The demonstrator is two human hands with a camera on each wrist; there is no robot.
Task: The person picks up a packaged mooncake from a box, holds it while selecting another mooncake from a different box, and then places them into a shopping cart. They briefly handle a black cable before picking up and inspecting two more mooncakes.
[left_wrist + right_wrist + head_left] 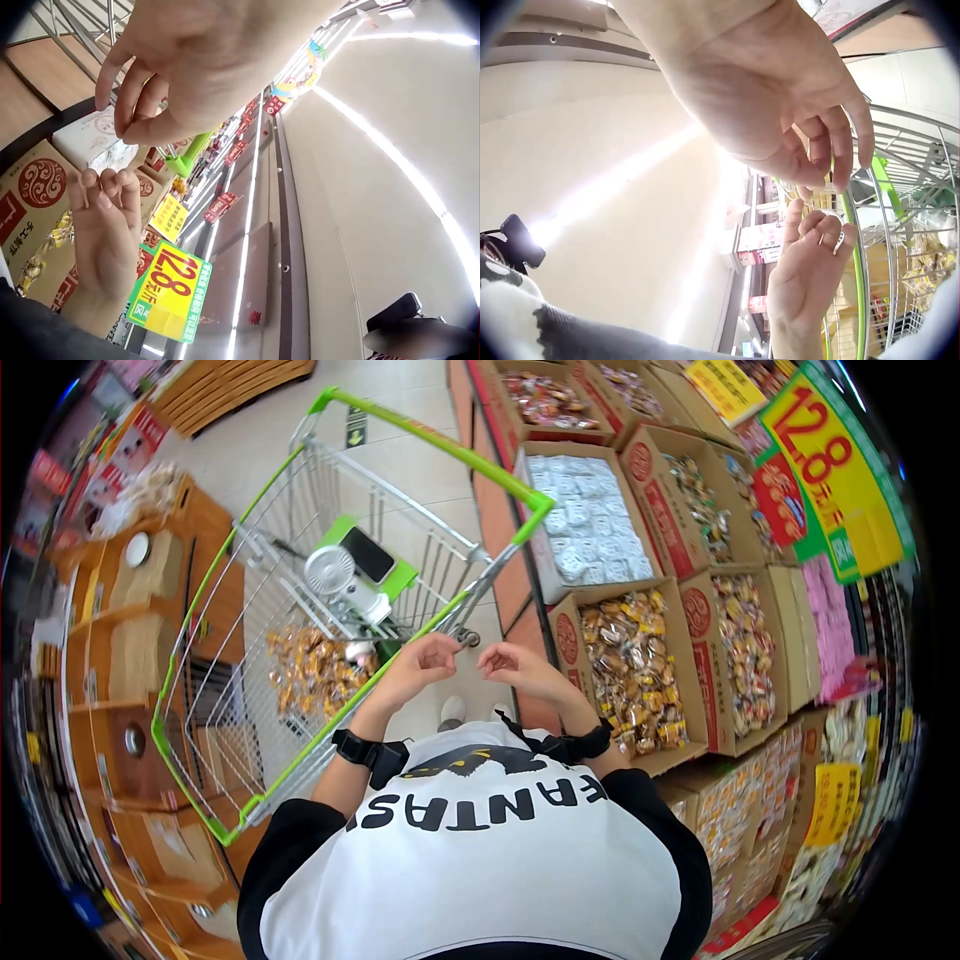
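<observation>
My left hand (412, 672) and right hand (530, 672) are raised in front of the shirt, a small gap between them. Their fingers are loosely curled, and neither hand holds anything. In the left wrist view the left hand (187, 67) fills the top, with the right hand (105, 236) below it. The right wrist view shows the right hand (787, 97) large and the left hand (802, 289) beneath. Nearest the left hand is the shopping cart's green rim (200, 610); the right hand is beside a carton (680, 705) of wrapped snacks.
In the cart lie a bag of orange-wrapped snacks (312, 670), a white handheld fan (330, 572) and a dark phone (368, 555) on a green panel. Cartons with a pale blue packet box (590, 520) line the right. A wooden shelf (110, 660) stands left; a price sign (835, 470) hangs right.
</observation>
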